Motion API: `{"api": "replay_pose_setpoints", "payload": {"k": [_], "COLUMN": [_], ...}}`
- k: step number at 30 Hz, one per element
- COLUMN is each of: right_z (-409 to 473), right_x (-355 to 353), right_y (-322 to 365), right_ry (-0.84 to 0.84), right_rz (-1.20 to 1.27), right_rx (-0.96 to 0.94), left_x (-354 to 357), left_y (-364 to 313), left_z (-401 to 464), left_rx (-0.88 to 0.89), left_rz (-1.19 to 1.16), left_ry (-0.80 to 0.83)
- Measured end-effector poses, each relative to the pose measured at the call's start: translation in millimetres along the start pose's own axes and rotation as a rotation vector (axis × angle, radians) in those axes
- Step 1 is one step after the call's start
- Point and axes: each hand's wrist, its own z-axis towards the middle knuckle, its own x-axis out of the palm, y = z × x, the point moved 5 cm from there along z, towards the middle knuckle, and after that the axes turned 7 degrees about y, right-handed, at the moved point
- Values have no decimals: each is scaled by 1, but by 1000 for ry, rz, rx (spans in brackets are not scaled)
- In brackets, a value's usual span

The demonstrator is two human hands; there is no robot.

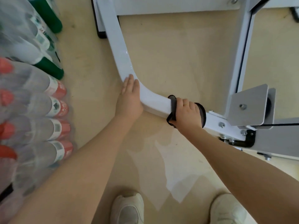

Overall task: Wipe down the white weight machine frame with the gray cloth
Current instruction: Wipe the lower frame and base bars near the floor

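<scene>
floor (169, 54): beige, scuffed | left: wrapped bottle packs (32, 110)

Bright, even indoor light; soft glare on the white frame (124, 62); shrink-wrapped bottles (32, 102) at left blurred, perhaps by wide-angle distortion.

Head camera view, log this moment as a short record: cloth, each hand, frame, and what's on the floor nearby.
cloth: gray cloth, wrapped over the curved bar
right hand: right hand grips the cloth on the bar
left hand: left hand rests flat on the bend
frame: white frame
nearby: packs of bottles at left
</scene>
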Motion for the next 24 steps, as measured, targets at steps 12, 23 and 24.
{"api": "replay_pose_setpoints", "payload": {"k": [12, 23, 24], "right_z": [13, 22, 27], "right_x": [-18, -20, -25], "right_y": [36, 76, 84], "right_ry": [-45, -70, -67], "right_rz": [164, 121, 182], "right_rx": [-354, -142, -184], "left_x": [-9, -8, -8], "left_y": [16, 14, 14], "left_z": [3, 5, 5], "left_rx": [121, 34, 22], "left_rz": [140, 32, 8], "left_ry": [30, 58, 59]}}
